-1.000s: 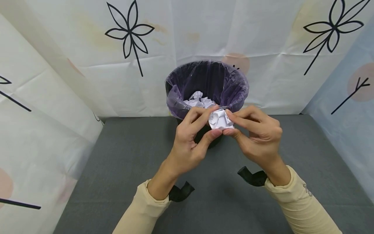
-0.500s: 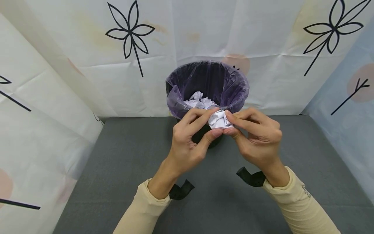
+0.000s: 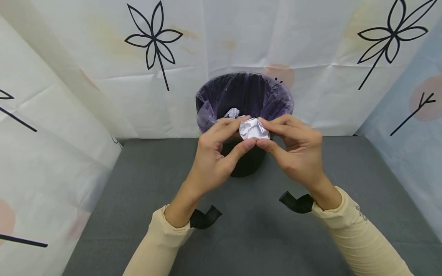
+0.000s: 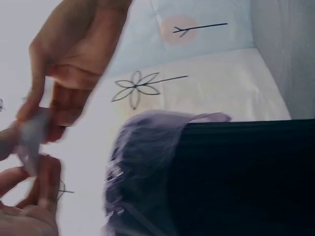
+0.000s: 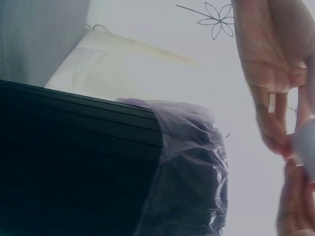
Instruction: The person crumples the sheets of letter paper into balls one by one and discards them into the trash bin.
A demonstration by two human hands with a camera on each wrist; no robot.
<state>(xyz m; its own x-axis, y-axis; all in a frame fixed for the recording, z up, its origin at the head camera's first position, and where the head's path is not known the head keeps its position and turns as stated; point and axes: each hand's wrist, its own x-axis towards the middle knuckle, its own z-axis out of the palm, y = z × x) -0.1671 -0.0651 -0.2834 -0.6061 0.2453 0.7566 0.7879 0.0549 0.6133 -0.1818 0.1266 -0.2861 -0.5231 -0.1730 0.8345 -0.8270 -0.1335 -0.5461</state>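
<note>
A crumpled ball of white paper (image 3: pixel 254 129) is pinched between the fingertips and thumbs of both hands, in front of the bin's near rim. From one side my left hand (image 3: pixel 215 157) grips it; from the other, my right hand (image 3: pixel 297 149) does the same, the two thumb tips almost meeting below. Behind stands a black trash bin (image 3: pixel 246 161) lined with a translucent purple bag (image 3: pixel 281 97). Inside it lie more crumpled papers (image 3: pixel 232 113), partly hidden by my fingers. Both wrist views show the pinched paper at their edge, somewhat blurred, with the dark bin beside it.
Under everything lies a dark grey tabletop (image 3: pixel 145 214). White cloth (image 3: pixel 103 103) with flower drawings hangs at the back and left, and bluish cloth (image 3: pixel 411 126) at the right. Black straps (image 3: pixel 207 218) stick out at both wrists.
Both hands have risen slightly and shifted left with the paper ball, closer to the bin's opening. More of the bin's black body now shows below them, and the papers inside are more covered.
</note>
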